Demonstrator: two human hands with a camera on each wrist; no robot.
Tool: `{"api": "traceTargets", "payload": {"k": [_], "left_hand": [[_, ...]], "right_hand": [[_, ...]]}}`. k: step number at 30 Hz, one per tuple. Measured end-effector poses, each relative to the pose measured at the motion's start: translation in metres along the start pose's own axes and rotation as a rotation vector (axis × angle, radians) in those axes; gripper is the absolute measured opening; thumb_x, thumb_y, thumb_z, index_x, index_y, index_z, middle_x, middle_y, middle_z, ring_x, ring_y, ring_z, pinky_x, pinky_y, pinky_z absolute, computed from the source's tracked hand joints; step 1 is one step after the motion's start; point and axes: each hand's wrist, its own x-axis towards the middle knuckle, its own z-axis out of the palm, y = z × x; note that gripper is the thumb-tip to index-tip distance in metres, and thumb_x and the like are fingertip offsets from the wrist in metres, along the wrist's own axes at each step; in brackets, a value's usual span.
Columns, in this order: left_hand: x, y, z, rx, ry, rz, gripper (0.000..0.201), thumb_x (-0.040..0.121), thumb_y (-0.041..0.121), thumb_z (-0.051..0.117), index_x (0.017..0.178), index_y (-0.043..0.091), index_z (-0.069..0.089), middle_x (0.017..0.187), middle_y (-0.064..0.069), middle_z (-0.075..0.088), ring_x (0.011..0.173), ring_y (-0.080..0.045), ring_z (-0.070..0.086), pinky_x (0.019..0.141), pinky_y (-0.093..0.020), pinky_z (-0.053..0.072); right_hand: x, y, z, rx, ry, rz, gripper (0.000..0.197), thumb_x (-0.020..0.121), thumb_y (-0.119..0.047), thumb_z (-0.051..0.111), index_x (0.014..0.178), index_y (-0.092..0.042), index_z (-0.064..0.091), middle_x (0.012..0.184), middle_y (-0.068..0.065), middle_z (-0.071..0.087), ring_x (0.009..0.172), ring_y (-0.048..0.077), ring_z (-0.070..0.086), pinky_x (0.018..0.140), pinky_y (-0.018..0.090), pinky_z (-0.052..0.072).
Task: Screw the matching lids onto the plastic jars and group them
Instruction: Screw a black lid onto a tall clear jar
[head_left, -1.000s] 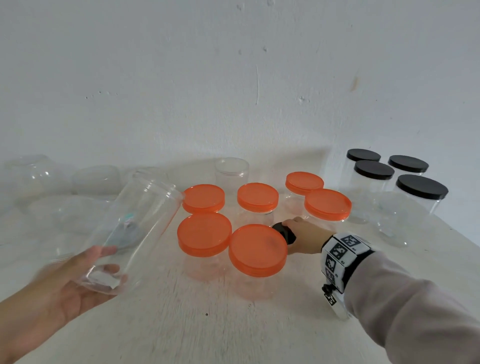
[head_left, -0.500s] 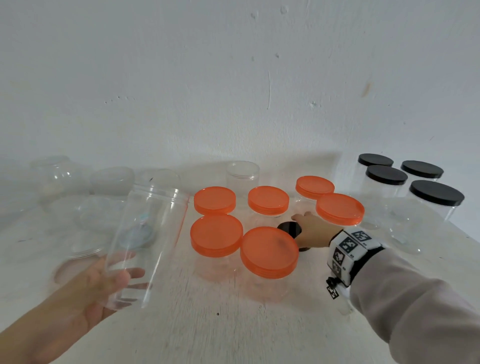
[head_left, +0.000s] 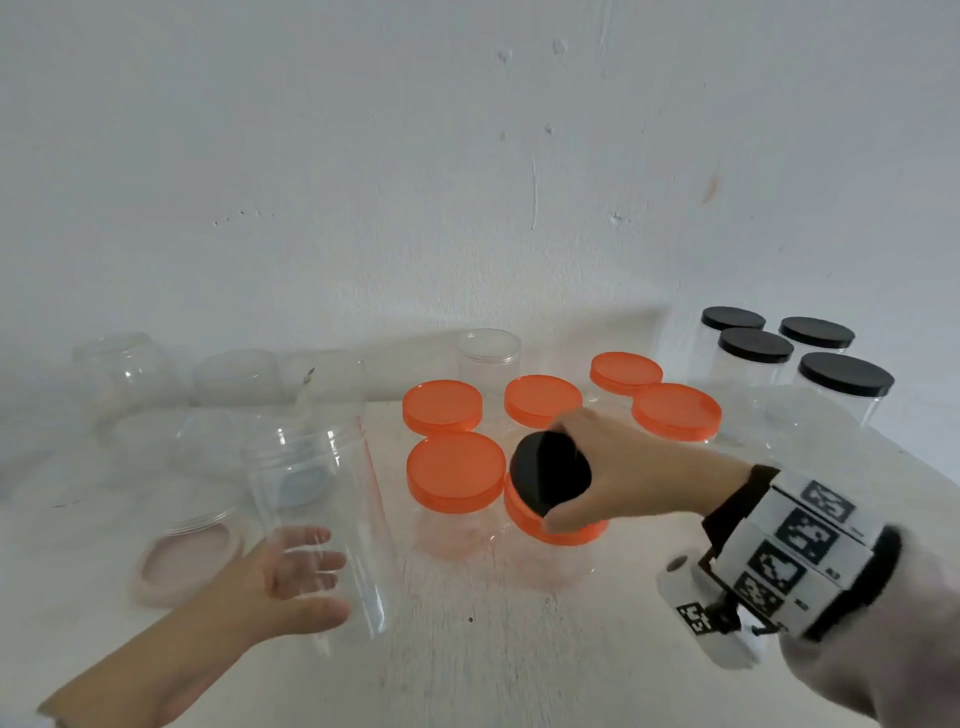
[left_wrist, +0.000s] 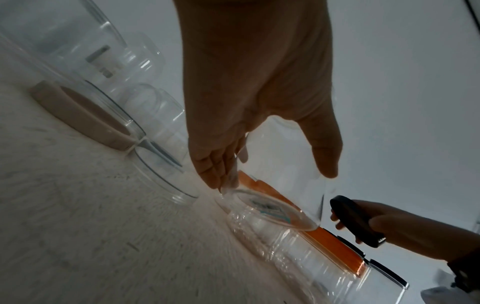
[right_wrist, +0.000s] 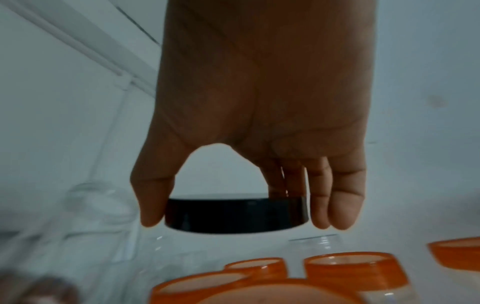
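My left hand (head_left: 317, 582) grips a tall clear lidless jar (head_left: 317, 509) near its base, almost upright with the mouth up, at the front left of the table. In the left wrist view the thumb and fingers wrap round the jar (left_wrist: 280, 174). My right hand (head_left: 563, 470) pinches a black lid (head_left: 545, 478) by its rim, tilted, above the nearest orange-lidded jar (head_left: 566, 535). In the right wrist view the lid (right_wrist: 236, 214) sits between thumb and fingers. The lid is to the right of the jar's mouth, apart from it.
Several orange-lidded jars (head_left: 456, 478) cluster mid-table. Several black-lidded jars (head_left: 844, 374) stand at the back right. Lidless clear jars (head_left: 119, 374) crowd the back left, and a pinkish lid (head_left: 189, 561) lies beside my left hand. A white wall closes the far side.
My right hand has lifted the black lid from among the orange jars and carried it up and left. My left hand has tipped the clear jar upright and brought it closer.
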Motion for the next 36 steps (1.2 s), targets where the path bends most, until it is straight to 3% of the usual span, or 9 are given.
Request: {"api": "traceTargets", "payload": {"k": [3,6,9,14,20,31,36], "left_hand": [[-0.002,0.007,0.001,0.027,-0.029,-0.008,0.110,0.024,0.047,0.098,0.123,0.027,0.052,0.110,0.015,0.070,0.104,-0.005,0.066,0.082,-0.023,0.050],[-0.003,0.009,0.001,0.033,-0.055,-0.011,0.110,0.028,0.046,0.098,0.125,0.033,0.048,0.111,0.015,0.070,0.105,-0.005,0.066,0.084,-0.023,0.049],[-0.003,0.009,0.004,0.034,-0.063,-0.013,0.110,0.029,0.041,0.098,0.125,0.039,0.045,0.112,0.006,0.071,0.106,-0.005,0.066,0.082,-0.023,0.050],[-0.001,0.013,0.010,0.080,-0.100,-0.040,0.106,0.034,0.035,0.094,0.127,0.037,0.044,0.121,-0.002,0.061,0.112,-0.007,0.060,0.075,-0.016,0.050],[0.004,0.019,0.016,0.240,-0.109,-0.019,0.104,0.037,0.039,0.090,0.128,0.037,0.039,0.123,0.005,0.056,0.118,-0.001,0.049,0.085,-0.020,0.044],[0.022,0.013,0.017,0.366,-0.144,0.002,0.102,0.044,0.037,0.090,0.130,0.037,0.035,0.124,0.011,0.049,0.114,0.003,0.048,0.083,-0.015,0.044],[0.027,0.012,0.021,0.393,-0.185,0.012,0.107,0.038,0.043,0.088,0.131,0.039,0.034,0.131,0.021,0.046,0.121,0.004,0.044,0.096,-0.019,0.041]], "right_hand": [[-0.015,-0.016,0.019,0.057,-0.093,-0.107,0.071,0.065,-0.049,0.080,0.122,-0.029,0.043,0.113,-0.015,0.048,0.102,0.007,0.054,0.086,0.035,0.054],[-0.021,-0.018,0.028,0.086,-0.173,-0.137,0.069,0.068,-0.049,0.080,0.124,-0.036,0.041,0.115,-0.021,0.047,0.104,0.002,0.052,0.088,0.030,0.052],[-0.019,-0.016,0.029,0.061,-0.153,-0.125,0.069,0.070,-0.047,0.080,0.126,-0.035,0.041,0.115,-0.020,0.046,0.105,0.003,0.051,0.087,0.027,0.052],[-0.009,-0.009,0.031,0.006,-0.111,-0.079,0.071,0.068,-0.047,0.079,0.126,-0.035,0.040,0.115,-0.019,0.045,0.105,0.002,0.048,0.084,0.025,0.050],[0.014,0.002,0.027,-0.020,-0.055,0.019,0.074,0.068,-0.046,0.080,0.127,-0.030,0.038,0.118,-0.013,0.044,0.107,0.010,0.048,0.089,0.036,0.051],[0.047,0.017,0.017,-0.125,0.007,0.140,0.079,0.069,-0.045,0.080,0.131,-0.020,0.038,0.123,-0.004,0.043,0.109,0.018,0.046,0.091,0.037,0.048],[0.055,0.015,0.011,-0.153,0.014,0.197,0.075,0.070,-0.045,0.079,0.128,-0.018,0.040,0.119,-0.002,0.045,0.106,0.017,0.047,0.088,0.036,0.049]]}}
